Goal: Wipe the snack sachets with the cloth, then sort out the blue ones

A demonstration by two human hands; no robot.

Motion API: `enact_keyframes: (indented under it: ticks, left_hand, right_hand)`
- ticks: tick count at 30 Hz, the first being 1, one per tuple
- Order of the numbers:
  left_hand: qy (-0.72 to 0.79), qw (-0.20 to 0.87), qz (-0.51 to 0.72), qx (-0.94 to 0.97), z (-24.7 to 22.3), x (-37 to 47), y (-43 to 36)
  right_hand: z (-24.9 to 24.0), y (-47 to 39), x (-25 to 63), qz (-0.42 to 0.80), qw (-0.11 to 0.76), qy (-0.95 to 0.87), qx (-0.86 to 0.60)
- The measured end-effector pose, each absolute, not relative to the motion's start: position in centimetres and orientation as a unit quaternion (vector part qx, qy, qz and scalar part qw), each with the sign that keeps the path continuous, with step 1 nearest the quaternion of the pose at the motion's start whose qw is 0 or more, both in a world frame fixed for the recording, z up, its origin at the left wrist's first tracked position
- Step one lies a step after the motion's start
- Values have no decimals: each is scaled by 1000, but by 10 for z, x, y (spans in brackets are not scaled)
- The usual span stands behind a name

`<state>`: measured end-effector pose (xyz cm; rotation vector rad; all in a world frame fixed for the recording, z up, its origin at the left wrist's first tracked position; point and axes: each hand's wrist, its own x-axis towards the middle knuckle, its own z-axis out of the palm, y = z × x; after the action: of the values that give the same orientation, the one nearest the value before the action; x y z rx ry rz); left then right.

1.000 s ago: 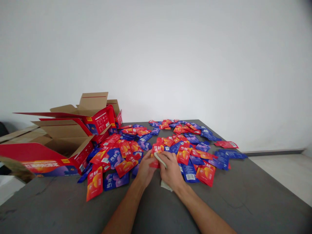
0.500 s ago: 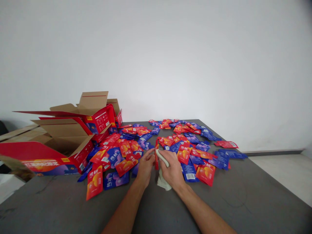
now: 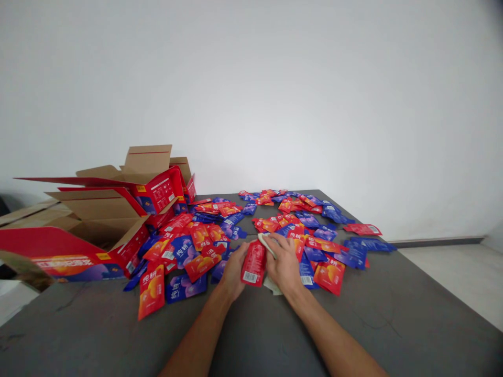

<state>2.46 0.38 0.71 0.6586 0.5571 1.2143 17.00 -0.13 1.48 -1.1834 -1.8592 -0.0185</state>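
A red pouch (image 3: 253, 264) with a white barcode at its lower end is held above the table by my left hand (image 3: 233, 273), closed on its left edge. Closed around a pale folded cloth (image 3: 272, 286), my right hand (image 3: 283, 264) presses the cloth against the pouch's upper right edge. Part of the cloth hangs below the right hand. Red pouches (image 3: 151, 291) and blue pouches (image 3: 186, 288) lie in loose heaps on both sides of my hands. The fingertips behind the pouch are hidden.
Several open red cardboard boxes (image 3: 78, 251) with raised flaps stand at the left of the dark grey table (image 3: 259, 340). More pouches (image 3: 329, 275) are scattered at the right and toward the back. A white wall (image 3: 275, 94) rises behind the table.
The red pouch has turned from edge-on to showing its barcoded face toward me. My right hand has shifted slightly to the right with the cloth.
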Motion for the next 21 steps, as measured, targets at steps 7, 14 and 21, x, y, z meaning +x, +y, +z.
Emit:
enact_keyframes:
  ticks: [7,14,21]
  left_hand:
    - [246,728,573,285,7,25,5]
    - [266,664,618,326,3,25,8]
    - [353,582,655,328,-7,12,17]
  right_hand:
    - [20,-6,169,-29,392,-787,-475]
    - [20,-11,163,-31,341,-818,-463]
    - [19,-26,148,51,283,-892,-348]
